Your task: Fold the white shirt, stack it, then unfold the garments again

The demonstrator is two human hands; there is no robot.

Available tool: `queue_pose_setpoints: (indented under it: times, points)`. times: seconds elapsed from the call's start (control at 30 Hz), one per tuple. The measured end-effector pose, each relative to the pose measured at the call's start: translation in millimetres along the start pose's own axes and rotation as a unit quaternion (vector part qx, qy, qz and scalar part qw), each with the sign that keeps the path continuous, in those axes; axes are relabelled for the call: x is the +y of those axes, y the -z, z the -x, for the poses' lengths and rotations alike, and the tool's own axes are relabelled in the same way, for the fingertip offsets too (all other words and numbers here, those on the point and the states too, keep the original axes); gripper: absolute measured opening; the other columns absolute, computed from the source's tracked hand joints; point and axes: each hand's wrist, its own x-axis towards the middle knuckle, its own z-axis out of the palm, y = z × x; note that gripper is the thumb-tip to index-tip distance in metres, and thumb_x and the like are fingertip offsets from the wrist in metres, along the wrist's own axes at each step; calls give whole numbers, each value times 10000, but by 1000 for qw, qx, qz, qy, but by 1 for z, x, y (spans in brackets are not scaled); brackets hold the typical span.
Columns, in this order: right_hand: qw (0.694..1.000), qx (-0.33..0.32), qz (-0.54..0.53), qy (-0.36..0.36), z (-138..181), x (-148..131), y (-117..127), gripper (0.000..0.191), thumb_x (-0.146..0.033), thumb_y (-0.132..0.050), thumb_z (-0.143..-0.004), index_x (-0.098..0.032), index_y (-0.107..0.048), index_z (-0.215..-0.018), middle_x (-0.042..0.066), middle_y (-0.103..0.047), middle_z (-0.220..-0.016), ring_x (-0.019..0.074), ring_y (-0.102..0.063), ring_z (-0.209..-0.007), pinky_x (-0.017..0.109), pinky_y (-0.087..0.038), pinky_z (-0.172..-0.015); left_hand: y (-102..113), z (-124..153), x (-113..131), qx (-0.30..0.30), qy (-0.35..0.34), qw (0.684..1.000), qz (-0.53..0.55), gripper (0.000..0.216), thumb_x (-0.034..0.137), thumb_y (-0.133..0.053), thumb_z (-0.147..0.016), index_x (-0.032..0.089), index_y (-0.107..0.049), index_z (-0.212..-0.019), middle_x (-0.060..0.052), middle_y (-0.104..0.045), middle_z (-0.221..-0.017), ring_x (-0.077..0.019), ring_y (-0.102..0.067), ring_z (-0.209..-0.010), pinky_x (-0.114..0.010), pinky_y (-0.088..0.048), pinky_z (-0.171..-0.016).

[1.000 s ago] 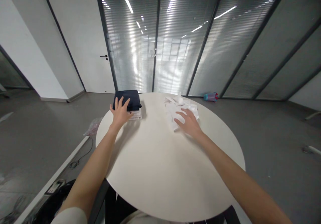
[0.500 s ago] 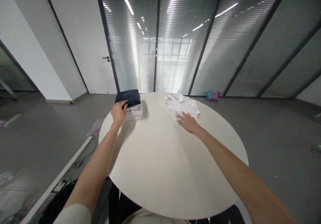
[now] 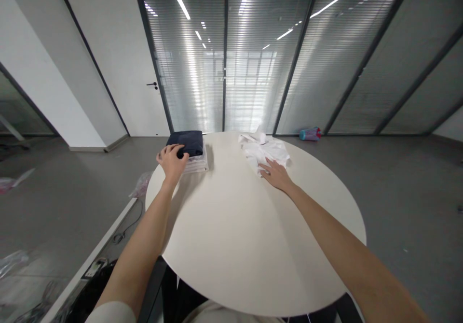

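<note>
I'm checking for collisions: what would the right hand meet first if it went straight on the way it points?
The crumpled white cloth: the right hand lies at its near edge, apparently touching it, though depth is unclear.

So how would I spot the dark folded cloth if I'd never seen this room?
Find the round white table, then look to its far left edge, beside the left hand. The dark cloth sits there on folded white cloth. Its navy colour sets it apart from that and the rumpled white cloth by the right hand.
</note>
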Motion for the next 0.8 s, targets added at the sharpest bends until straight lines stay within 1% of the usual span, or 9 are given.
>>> queue_pose_setpoints:
  times: [0.07,0.17,0.27,0.4,0.47,0.53,0.67,0.73,0.8]
  points:
    - [1000,1,0,-1,0,-1,1,495,-488,-367,-1021,-324,-519,-1463,56,-298,-1632,375,-298,-1472,543,-318,-1139,2,3,2,-34,-44,998,-38,416,283,-658,-834,302,-678,-1249,-62,-586,-1406,-346,-374,-1408,-628,-132,-1183]
    - [1000,-1,-3,0,1,-2,2,496,-474,-377,-1020,-309,-520,-1465,70,-300,-1630,381,-294,-1473,542,-314,-1142,1,4,-2,-93,-62,992,-60,565,268,-681,-821,337,-586,-1374,-65,-486,-1509,-371,-302,-1450,-691,-95,-1160]
    - [1000,1,-8,0,1,-3,1,498,-466,-383,-1020,-288,-529,-1461,80,-308,-1626,378,-294,-1474,536,-311,-1146,-1,1,-7,-116,-45,990,-64,526,217,-629,-853,351,-599,-1361,-63,-519,-1482,-355,-418,-1374,-674,-143,-1151]
    - [1000,4,-15,-2,2,-3,2,501,-467,-379,-1020,-276,-538,-1455,86,-321,-1618,376,-308,-1468,540,-322,-1141,-2,-3,-11,-94,-52,992,-72,461,182,-515,-904,328,-643,-1322,-70,-613,-1375,-312,-531,-1246,-564,-220,-1144]
    - [1000,8,-16,0,3,-3,3,505,-469,-379,-1019,-271,-540,-1454,86,-321,-1617,375,-319,-1463,535,-330,-1140,-4,-5,-12,-73,-41,994,-65,442,203,-466,-931,299,-646,-1324,-87,-639,-1330,-311,-554,-1205,-516,-298,-1100]
    - [1000,11,-14,2,3,-4,4,505,-468,-383,-1018,-269,-541,-1454,81,-322,-1617,371,-329,-1460,526,-334,-1142,-5,-7,-15,-39,-4,998,-42,438,225,-431,-949,270,-635,-1334,-100,-652,-1302,-312,-569,-1181,-472,-379,-1041]
    - [1000,7,-14,-3,4,-5,4,500,-463,-385,-1019,-273,-540,-1455,73,-325,-1617,374,-323,-1463,526,-326,-1149,-3,-13,-19,97,70,991,54,456,181,-341,-959,184,-617,-1321,-108,-663,-1259,-247,-591,-1176,-360,-440,-1031]
    - [1000,8,-20,-4,4,-6,4,499,-458,-391,-1018,-271,-538,-1456,72,-316,-1621,374,-311,-1468,533,-318,-1153,4,-14,-14,175,64,977,100,468,150,-301,-955,149,-609,-1307,-111,-661,-1223,-214,-595,-1173,-318,-442,-1039]
    - [999,11,-35,-6,5,-6,4,496,-452,-417,-1010,-262,-546,-1449,74,-319,-1620,371,-306,-1472,536,-312,-1158,17,-10,-1,222,29,966,130,474,132,-298,-944,136,-608,-1301,-111,-649,-1199,-209,-590,-1174,-314,-444,-1040]
